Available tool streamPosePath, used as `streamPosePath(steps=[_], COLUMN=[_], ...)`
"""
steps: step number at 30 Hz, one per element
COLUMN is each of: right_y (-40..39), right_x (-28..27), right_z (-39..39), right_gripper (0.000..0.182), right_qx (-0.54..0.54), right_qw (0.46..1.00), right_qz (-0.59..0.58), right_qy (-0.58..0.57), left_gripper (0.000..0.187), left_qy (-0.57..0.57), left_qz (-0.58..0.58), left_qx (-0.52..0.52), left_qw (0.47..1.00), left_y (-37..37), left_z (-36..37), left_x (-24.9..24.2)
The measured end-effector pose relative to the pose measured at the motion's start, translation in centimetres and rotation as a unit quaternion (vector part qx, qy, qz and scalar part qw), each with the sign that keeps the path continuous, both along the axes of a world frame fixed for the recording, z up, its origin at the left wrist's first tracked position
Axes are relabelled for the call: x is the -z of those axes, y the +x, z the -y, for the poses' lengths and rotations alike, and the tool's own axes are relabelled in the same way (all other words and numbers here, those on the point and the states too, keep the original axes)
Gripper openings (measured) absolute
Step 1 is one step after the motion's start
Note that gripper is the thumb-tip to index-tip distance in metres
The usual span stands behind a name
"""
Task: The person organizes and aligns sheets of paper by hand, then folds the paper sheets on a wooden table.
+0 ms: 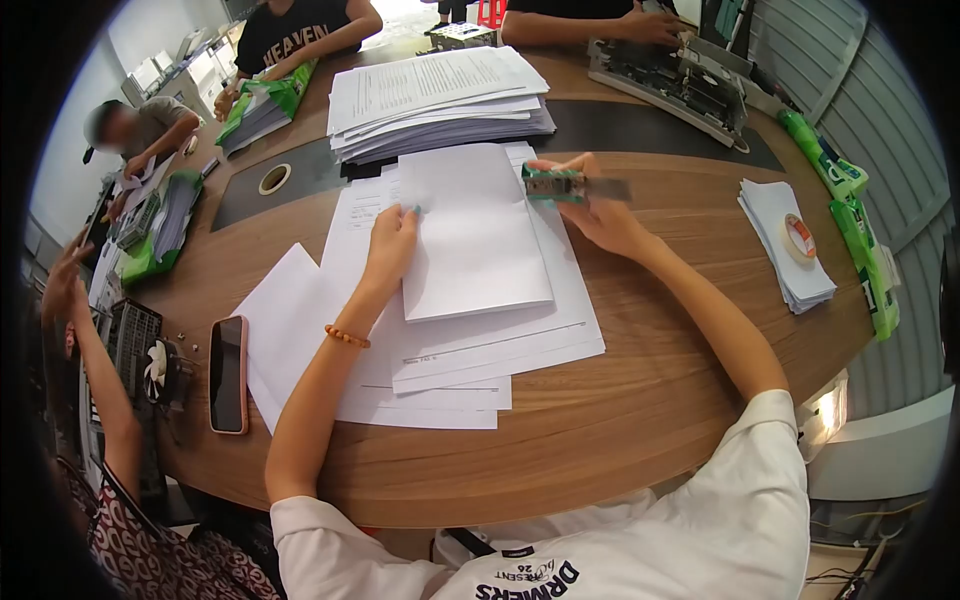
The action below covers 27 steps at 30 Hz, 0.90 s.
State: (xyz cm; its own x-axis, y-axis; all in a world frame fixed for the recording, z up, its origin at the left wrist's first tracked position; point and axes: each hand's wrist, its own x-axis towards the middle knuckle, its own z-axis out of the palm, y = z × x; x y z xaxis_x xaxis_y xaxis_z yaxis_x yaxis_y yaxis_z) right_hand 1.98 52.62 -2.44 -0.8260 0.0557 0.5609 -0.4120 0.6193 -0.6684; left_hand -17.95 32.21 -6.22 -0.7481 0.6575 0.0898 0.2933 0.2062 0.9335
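Shirt (640,545) by table edge (400,517), hands (393,240) holding paper (475,240) and probable stapler (553,184).

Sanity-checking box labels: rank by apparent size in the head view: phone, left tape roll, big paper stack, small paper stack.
Largest to smallest:
1. Big paper stack
2. Small paper stack
3. Phone
4. Left tape roll

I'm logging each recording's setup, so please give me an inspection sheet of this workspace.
surface: brown wooden table with dark inset panel
job's things: white top sheet over printed sheets; stapler-like tool, partly blurred; tall paper stack behind
clutter: phone, two tape rolls, green packages, opened electronics unit
hands: left hand grips top sheet's left edge; right hand holds the tool by its right edge
cables: thin wires beyond table's lower right
surroundings: other people around the table; ribbed grey wall
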Motion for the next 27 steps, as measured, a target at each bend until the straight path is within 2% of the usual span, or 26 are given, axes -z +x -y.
streamPosePath(steps=[1, 3, 4, 5, 8, 13, 15, 20, 21, 23, 24, 25, 27], right_y=[-0.2, -0.9, -0.9, -0.7, -0.4, -2.4, -3.5, -4.0, -3.8, -2.9, -2.9, -2.8, -2.6], right_x=[-0.3, -0.8, -0.6, -0.5, 0.4, 0.6, 0.4, -0.4, -0.3, 0.3, 0.6, 1.1, 1.8], right_z=[-0.1, 0.1, 0.3, 0.6, 0.5, -0.7, -1.6, -1.5, -1.1, -0.7, -1.0, -1.7, -3.3], right_gripper=[0.027, 0.027, 0.030, 0.030, 0.034, 0.033, 0.032, 0.032, 0.032, 0.032, 0.036, 0.036, 0.036], right_qx=[0.001, -0.027, -0.060, -0.065, -0.047, -0.013, -0.003, 0.051, 0.047, -0.006, 0.009, 0.006, 0.138], right_qw=[1.000, 0.995, 0.987, 0.987, 0.999, 1.000, 1.000, 0.997, 0.997, 0.997, 0.999, 1.000, 0.986], right_qz=[-0.004, -0.059, -0.064, -0.063, -0.014, -0.022, -0.022, -0.052, -0.053, 0.004, -0.028, -0.023, -0.074], right_qy=[-0.001, -0.079, -0.132, -0.130, -0.002, -0.007, 0.013, 0.023, 0.024, -0.079, -0.022, -0.016, 0.050], left_gripper=[0.022, 0.023, 0.023, 0.023, 0.022, 0.022, 0.024, 0.024, 0.024, 0.025, 0.025, 0.025, 0.025], left_qy=[-0.001, -0.076, -0.075, -0.072, -0.069, -0.049, -0.091, -0.053, -0.060, -0.053, -0.046, -0.040, -0.018], left_qz=[-0.004, -0.028, -0.030, -0.017, -0.004, 0.014, -0.004, 0.001, -0.012, -0.001, 0.011, 0.016, 0.039], left_qx=[0.001, 0.003, -0.002, 0.003, 0.005, 0.012, -0.005, 0.012, 0.010, -0.007, -0.018, -0.022, -0.005], left_qw=[1.000, 0.997, 0.997, 0.997, 0.998, 0.999, 0.996, 0.999, 0.998, 0.999, 0.999, 0.999, 0.999], left_y=[0.0, -0.3, -0.3, -0.2, -0.5, 0.1, 0.6, -0.4, -0.5, -0.2, 0.1, 0.5, 1.1], left_z=[0.0, 0.2, 0.2, 0.1, 0.0, 0.2, 0.2, 0.1, 0.1, 0.1, -0.1, -0.1, 0.3], left_x=[-0.2, -0.5, -0.7, -0.9, -0.1, -0.6, -1.8, -0.3, -0.2, -0.3, -0.4, -0.7, -1.7])
